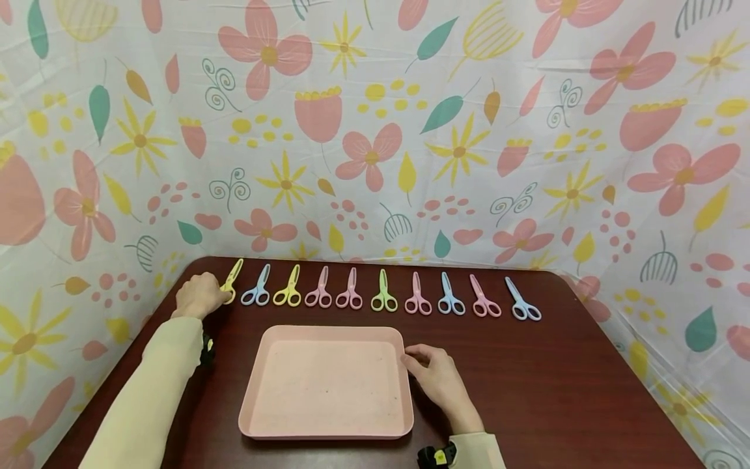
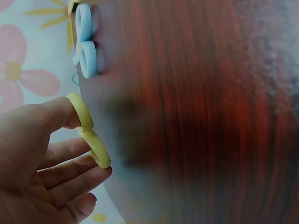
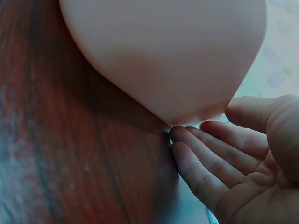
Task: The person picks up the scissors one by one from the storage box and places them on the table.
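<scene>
At the far left of the table my left hand (image 1: pixel 200 294) grips yellow scissors (image 1: pixel 232 280), the leftmost of a row. In the left wrist view the thumb goes into one handle loop and the fingers lie at the other loop (image 2: pixel 99 151). Blue scissors (image 1: pixel 258 286) lie just right of that hand. My right hand (image 1: pixel 436 378) holds the right side of a pink tray (image 1: pixel 325 384). Its thumb is at the rim and its fingertips (image 3: pixel 184 151) meet the outer wall, as the right wrist view shows.
More scissors continue the row along the back edge, among them yellow (image 1: pixel 289 286), green (image 1: pixel 383 293) and pink (image 1: pixel 483 296) ones, ending with a blue pair (image 1: pixel 523 301). The dark wood table (image 1: pixel 545 391) meets a flower-printed curtain (image 1: pixel 375 130) behind and at both sides.
</scene>
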The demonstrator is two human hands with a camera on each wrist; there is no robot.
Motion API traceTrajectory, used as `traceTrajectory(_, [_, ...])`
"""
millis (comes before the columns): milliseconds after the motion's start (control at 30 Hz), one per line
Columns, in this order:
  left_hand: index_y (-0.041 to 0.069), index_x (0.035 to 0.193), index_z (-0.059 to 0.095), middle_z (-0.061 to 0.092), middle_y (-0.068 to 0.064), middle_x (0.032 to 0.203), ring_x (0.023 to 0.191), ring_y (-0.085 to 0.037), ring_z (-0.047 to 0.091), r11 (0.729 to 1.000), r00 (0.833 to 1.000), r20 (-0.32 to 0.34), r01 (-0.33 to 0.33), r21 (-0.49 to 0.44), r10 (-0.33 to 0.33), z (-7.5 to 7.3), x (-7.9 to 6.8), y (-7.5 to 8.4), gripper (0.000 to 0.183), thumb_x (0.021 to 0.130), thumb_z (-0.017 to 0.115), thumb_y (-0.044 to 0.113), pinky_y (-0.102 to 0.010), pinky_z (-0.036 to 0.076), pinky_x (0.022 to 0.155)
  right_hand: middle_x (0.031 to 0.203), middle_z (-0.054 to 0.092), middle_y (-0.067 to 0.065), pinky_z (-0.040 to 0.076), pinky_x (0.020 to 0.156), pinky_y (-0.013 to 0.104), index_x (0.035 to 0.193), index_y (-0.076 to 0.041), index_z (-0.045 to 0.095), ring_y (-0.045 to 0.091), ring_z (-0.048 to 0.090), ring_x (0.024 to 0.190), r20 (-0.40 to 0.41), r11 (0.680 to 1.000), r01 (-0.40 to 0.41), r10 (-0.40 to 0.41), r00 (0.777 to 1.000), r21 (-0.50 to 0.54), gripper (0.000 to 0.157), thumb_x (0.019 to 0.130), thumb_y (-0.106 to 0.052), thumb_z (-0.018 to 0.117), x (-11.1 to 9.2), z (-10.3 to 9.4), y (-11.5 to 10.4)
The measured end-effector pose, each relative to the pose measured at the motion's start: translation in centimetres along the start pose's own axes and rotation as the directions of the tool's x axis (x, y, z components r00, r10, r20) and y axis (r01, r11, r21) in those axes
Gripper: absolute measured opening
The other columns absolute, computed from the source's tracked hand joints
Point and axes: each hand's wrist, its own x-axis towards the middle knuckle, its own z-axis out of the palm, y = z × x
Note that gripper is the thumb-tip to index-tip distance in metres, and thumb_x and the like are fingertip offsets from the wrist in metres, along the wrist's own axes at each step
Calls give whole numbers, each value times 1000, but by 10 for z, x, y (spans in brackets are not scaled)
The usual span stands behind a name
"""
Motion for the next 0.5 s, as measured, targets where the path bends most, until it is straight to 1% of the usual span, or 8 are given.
traceTrajectory(200, [8, 60, 52, 50, -11, 64, 62, -31, 52, 999, 999, 32, 38, 8, -39, 2, 5, -2, 37, 87, 67, 28, -41, 39, 54, 97, 71, 3, 52, 76, 37, 104, -7, 73, 16, 66, 86, -1, 1000, 6, -6, 1000, 6, 18, 92, -18, 69, 0, 0, 0])
traceTrajectory(400, [7, 62, 52, 52, -13, 67, 64, -33, 52, 999, 999, 21, 31, 19, -31, 6, 7, -1, 34, 86, 68, 25, -42, 40, 55, 97, 71, 3, 52, 76, 38, 105, -6, 73, 16, 66, 87, 2, 1000, 5, -5, 1000, 8, 19, 92, -19, 69, -1, -1, 0])
traceTrajectory(500, [4, 66, 57, 56, -16, 70, 66, -35, 54, 999, 1000, 19, 20, 34, -20, 6, 7, 2, 32, 86, 69, 26, -45, 43, 57, 97, 71, 4, 52, 76, 39, 105, -6, 73, 17, 66, 87, 4, 1000, 3, -3, 1000, 4, 19, 92, -19, 68, 0, -1, 0])
